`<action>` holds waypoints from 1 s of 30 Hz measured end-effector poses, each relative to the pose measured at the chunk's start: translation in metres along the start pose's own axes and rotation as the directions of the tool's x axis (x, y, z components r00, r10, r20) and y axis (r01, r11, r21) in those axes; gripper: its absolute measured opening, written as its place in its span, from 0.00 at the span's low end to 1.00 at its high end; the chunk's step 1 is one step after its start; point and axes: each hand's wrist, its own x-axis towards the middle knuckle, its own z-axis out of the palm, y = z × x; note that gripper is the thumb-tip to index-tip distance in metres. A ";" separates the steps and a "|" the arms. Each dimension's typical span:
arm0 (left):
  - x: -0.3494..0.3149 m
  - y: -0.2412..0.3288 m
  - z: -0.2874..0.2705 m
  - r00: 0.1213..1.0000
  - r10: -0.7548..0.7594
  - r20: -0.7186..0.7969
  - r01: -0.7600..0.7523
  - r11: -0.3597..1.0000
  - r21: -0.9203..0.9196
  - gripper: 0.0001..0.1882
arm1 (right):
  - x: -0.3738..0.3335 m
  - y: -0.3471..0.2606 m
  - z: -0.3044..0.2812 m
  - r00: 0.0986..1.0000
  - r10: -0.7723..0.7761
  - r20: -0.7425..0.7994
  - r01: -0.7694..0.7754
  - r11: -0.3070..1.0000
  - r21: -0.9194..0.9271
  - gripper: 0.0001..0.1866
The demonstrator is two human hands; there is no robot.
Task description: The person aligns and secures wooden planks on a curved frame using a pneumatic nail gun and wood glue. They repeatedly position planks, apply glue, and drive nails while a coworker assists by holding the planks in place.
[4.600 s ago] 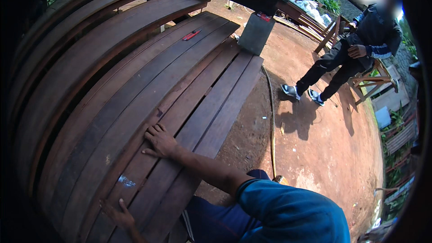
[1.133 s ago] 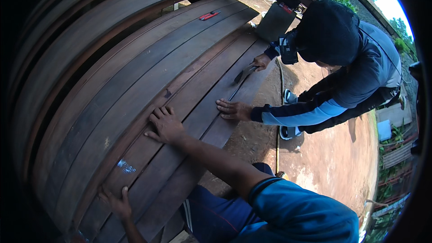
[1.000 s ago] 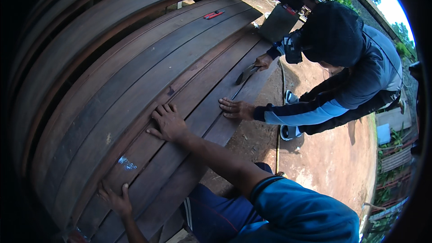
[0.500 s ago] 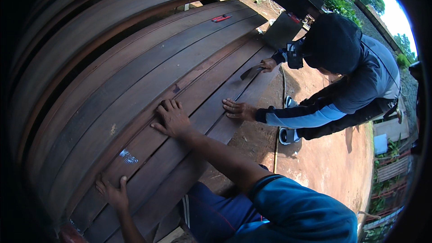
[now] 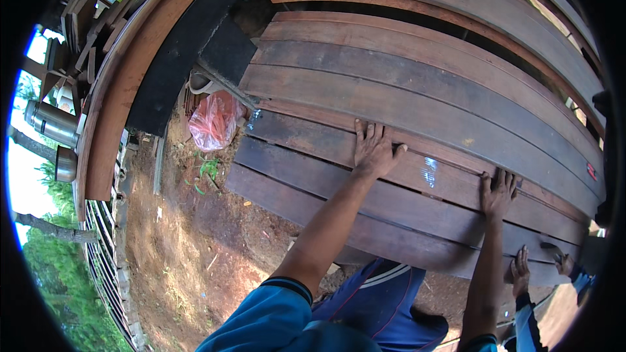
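Observation:
My left hand lies open on a long brown wooden plank, thumb apart and fingertips at its far edge. Farther right, my right hand rests on the same plank, also open, its fingers toward the far edge. Between them a pale white-blue marking shows on the wood. Neither hand grips anything. Beyond my fingers runs a narrow reddish board edge beside more planks. Along the near side, more dark planks lie parallel with thin gaps.
At right, a co-worker's hand presses a plank; the other holds a dark flat blade. A small red tool lies on the far planks. Left stand a pink plastic bag, a long wooden bench edge and a metal flask.
The view has swung left, bringing the plank ends, bag and bench into sight. Both my hands stay flat on the plank; the co-worker now shows only at the right edge.

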 end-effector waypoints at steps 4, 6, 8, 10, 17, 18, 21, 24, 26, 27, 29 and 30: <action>0.002 0.003 -0.003 1.000 0.005 -0.004 -0.005 1.000 0.022 0.43 | -0.002 -0.002 -0.002 1.000 0.009 -0.020 -0.009 1.000 0.020 0.40; 0.003 0.002 0.000 1.000 0.004 0.005 -0.004 1.000 0.025 0.43 | -0.003 -0.005 -0.003 1.000 0.001 -0.031 -0.001 1.000 0.011 0.40; 0.003 0.000 0.001 0.999 0.007 0.034 -0.008 0.999 0.042 0.43 | -0.004 -0.007 -0.006 1.000 0.012 -0.029 -0.012 1.000 0.005 0.40; 0.004 -0.001 0.002 0.997 -0.016 0.073 0.014 0.999 0.039 0.43 | -0.005 -0.009 -0.008 1.000 0.015 -0.022 -0.015 1.000 0.001 0.39; 0.001 0.003 0.007 0.999 0.004 -0.045 -0.001 0.997 0.077 0.42 | -0.006 -0.009 -0.009 1.000 0.017 -0.020 -0.017 1.000 0.006 0.40; 0.001 0.002 0.008 0.999 0.015 -0.050 -0.011 0.997 0.075 0.43 | -0.006 -0.009 -0.009 1.000 0.026 -0.012 -0.026 1.000 0.010 0.40; 0.002 0.002 0.006 1.000 0.001 0.023 -0.003 0.998 0.068 0.44 | -0.006 -0.009 -0.007 1.000 0.020 -0.022 -0.020 1.000 0.009 0.40; 0.002 0.002 0.004 1.000 0.003 0.020 -0.004 0.998 0.055 0.43 | -0.006 -0.010 -0.005 0.999 0.028 -0.045 -0.029 0.999 -0.025 0.39; 0.002 0.003 0.002 1.000 0.000 0.026 -0.002 0.998 0.060 0.43 | -0.006 -0.010 -0.005 0.999 0.021 -0.048 -0.021 1.000 -0.004 0.39; 0.001 0.003 0.003 1.000 0.010 0.003 -0.010 0.998 0.057 0.43 | -0.006 -0.010 -0.005 0.999 0.023 -0.049 -0.024 0.999 -0.031 0.39; 0.001 0.002 0.004 1.000 0.010 0.007 -0.010 0.999 0.044 0.42 | -0.006 -0.009 -0.006 0.999 0.013 -0.046 -0.013 1.000 0.001 0.39; 0.000 0.001 0.006 1.000 0.022 -0.021 -0.021 0.999 0.049 0.42 | -0.007 -0.008 -0.006 1.000 0.008 -0.027 -0.008 1.000 -0.014 0.39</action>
